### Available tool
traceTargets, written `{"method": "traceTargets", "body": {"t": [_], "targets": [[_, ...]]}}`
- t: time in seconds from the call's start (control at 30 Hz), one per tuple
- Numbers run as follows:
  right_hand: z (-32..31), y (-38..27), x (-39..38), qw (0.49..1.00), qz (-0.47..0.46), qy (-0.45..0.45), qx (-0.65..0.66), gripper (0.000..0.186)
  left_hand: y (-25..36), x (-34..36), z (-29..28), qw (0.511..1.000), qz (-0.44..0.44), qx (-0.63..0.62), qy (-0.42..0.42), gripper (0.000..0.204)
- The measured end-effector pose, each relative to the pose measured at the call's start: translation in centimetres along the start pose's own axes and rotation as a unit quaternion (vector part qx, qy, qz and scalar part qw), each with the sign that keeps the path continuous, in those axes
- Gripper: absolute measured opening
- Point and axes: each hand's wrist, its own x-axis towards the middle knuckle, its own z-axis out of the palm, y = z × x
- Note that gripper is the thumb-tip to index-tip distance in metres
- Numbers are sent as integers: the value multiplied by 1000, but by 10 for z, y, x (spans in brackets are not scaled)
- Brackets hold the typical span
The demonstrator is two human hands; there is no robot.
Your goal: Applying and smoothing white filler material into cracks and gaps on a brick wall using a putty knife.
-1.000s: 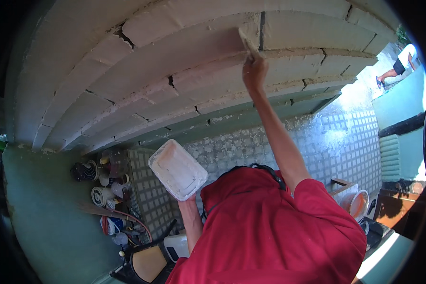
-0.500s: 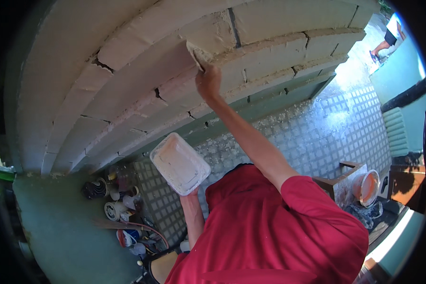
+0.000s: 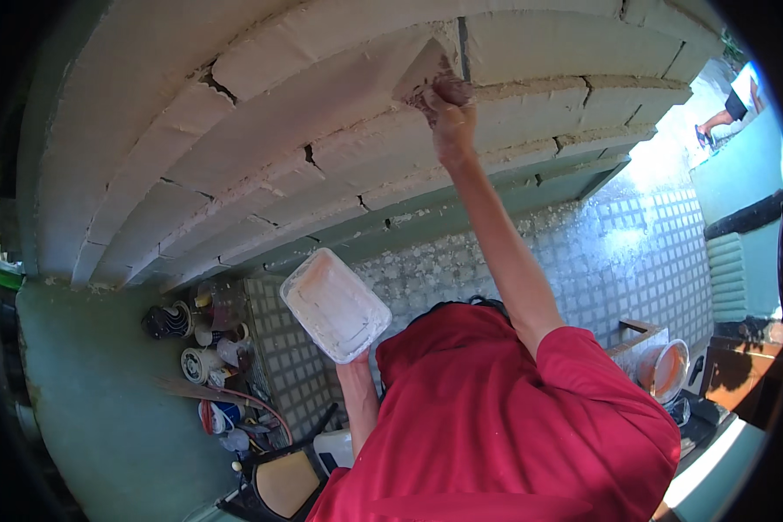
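Note:
My right hand [image 3: 454, 122] is closed around a putty knife [image 3: 422, 73], its wide triangular blade laid against the face of a pale block wall [image 3: 531, 54]. Reddish-brown patches show on the blade near my fingers. The blade is just left of a dark vertical joint between two blocks. Lower down, my left hand [image 3: 353, 360] holds up a white rectangular plastic tub [image 3: 337, 304] by its near end; most of the fingers are hidden beneath it. Whitish paste coats the inside of the tub, which is tipped so its inside shows.
Several pots and buckets [image 3: 202, 365] crowd the floor at left, near a chair [image 3: 287, 484]. At right stands a bucket with orange insides [image 3: 665, 370]. Light splashes dot the tiled floor [image 3: 548, 252]. Another person's leg [image 3: 716, 122] shows at far right.
My right hand has moved right and upward along the wall with the putty knife, whose blade now lies flatter and points up. The tub stays nearly in place in my left hand.

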Motion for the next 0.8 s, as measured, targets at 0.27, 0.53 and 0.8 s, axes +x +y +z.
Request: {"method": "traceTargets", "body": {"t": [0.27, 0.53, 0.8], "targets": [[18, -32, -5, 966, 152, 70, 197, 39, -1, 3, -4, 996, -25, -90, -2, 57], [35, -25, 16, 922, -133, 71, -356, 21, 14, -4, -12, 998, 10, -68, 14, 56], [86, -11, -24, 863, -148, -35, -481, 43, 19, 5, -30, 925, -74, -366, -76, 55]]}}
